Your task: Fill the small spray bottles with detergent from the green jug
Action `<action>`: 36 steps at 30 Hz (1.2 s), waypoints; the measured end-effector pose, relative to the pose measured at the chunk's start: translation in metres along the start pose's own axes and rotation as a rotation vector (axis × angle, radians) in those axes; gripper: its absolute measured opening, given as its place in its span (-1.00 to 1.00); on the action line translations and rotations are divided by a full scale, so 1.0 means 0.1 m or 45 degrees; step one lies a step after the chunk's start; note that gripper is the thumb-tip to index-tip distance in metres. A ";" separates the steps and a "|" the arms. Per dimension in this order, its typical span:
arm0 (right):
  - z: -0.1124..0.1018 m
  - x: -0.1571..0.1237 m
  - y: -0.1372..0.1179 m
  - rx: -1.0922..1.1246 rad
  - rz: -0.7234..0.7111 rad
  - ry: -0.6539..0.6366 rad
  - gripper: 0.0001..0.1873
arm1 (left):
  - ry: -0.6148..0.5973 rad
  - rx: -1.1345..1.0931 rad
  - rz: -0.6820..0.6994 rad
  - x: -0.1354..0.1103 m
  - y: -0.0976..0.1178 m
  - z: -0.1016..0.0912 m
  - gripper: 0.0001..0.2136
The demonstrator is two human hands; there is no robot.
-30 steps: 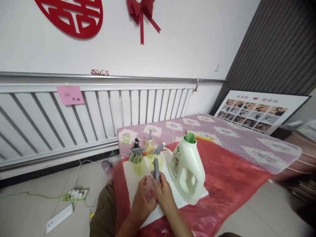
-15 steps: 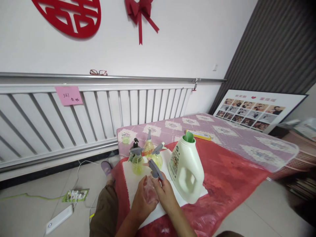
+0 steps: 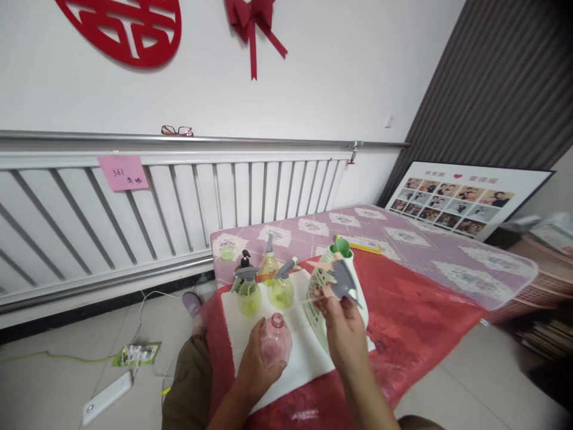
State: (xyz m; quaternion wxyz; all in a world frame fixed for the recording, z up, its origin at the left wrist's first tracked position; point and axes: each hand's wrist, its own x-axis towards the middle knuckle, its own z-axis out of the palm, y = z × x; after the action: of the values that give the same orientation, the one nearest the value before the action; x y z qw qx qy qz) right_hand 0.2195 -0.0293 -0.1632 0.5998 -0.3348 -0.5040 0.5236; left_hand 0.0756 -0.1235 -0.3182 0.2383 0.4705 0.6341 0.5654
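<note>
Here, over the red sheet, a bottle and its spray head are held apart.
In front of the white jug, the left hand has its fingers curled round the uncapped pink bottle above the white cloth; the right hand has its fingers pinching the grey spray head.

Left hand low, fingers curled in a grip — right hand higher beside it, fingertips pinched, forearms bare

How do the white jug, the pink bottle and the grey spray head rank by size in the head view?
1. white jug, partly behind the right hand
2. pink bottle, in the left hand
3. grey spray head, in the right hand
The gaps are clear, so nearness changes nothing.
</note>
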 end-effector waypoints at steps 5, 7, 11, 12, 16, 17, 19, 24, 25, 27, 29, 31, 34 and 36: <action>-0.15 0.08 -0.39 0.210 -0.168 0.262 -0.73 | 0.041 -0.080 -0.024 0.03 -0.04 -0.01 -0.15; -0.24 0.05 -0.41 0.010 -0.158 0.258 -0.72 | 0.091 -0.098 -0.047 0.03 -0.06 -0.02 -0.18; -0.38 -0.06 -0.16 -0.588 -0.125 -0.006 -0.65 | 0.100 -0.084 -0.078 0.04 -0.08 -0.04 -0.18; -0.39 -0.10 -0.05 -0.740 -0.129 -0.081 -0.66 | 0.091 -0.086 -0.073 0.04 -0.08 -0.05 -0.18; -0.41 -0.24 0.39 -1.222 -0.149 -0.340 -0.73 | 0.068 -0.105 -0.043 0.04 -0.07 -0.05 -0.17; -0.40 -0.27 0.49 -1.270 -0.160 -0.377 -0.75 | 0.067 -0.107 -0.046 0.04 -0.07 -0.05 -0.17; -0.40 -0.32 0.66 -1.340 -0.183 -0.425 -0.78 | 0.071 -0.105 -0.076 0.04 -0.07 -0.05 -0.16; -0.37 -0.40 0.87 -1.477 -0.222 -0.498 -0.85 | 0.081 -0.115 -0.118 0.03 -0.06 -0.06 -0.16; -0.37 -0.41 0.89 -1.498 -0.232 -0.512 -0.85 | 0.084 -0.128 -0.110 0.03 -0.05 -0.06 -0.16; -0.36 -0.40 0.90 -1.540 -0.248 -0.528 -0.83 | 0.096 -0.149 -0.106 0.03 -0.06 -0.06 -0.16; -0.37 -0.39 0.89 -1.582 -0.261 -0.532 -0.82 | 0.108 -0.170 -0.104 0.03 -0.07 -0.05 -0.16; -0.38 -0.38 0.89 -1.622 -0.279 -0.523 -0.78 | 0.105 -0.183 -0.101 0.03 -0.09 -0.04 -0.16; -0.39 -0.39 0.92 -1.667 -0.311 -0.529 -0.73 | 0.099 -0.173 -0.113 0.03 -0.13 -0.03 -0.15; -0.41 -0.41 0.95 -1.687 -0.330 -0.544 -0.69 | 0.089 -0.152 -0.126 0.03 -0.15 -0.03 -0.14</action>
State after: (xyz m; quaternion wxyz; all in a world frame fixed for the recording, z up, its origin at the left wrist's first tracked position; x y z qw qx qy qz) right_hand 0.2330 -0.0419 -0.2728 0.2153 -0.4565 -0.8590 0.0856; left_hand 0.0671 -0.1207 -0.3310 0.2715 0.4035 0.6297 0.6058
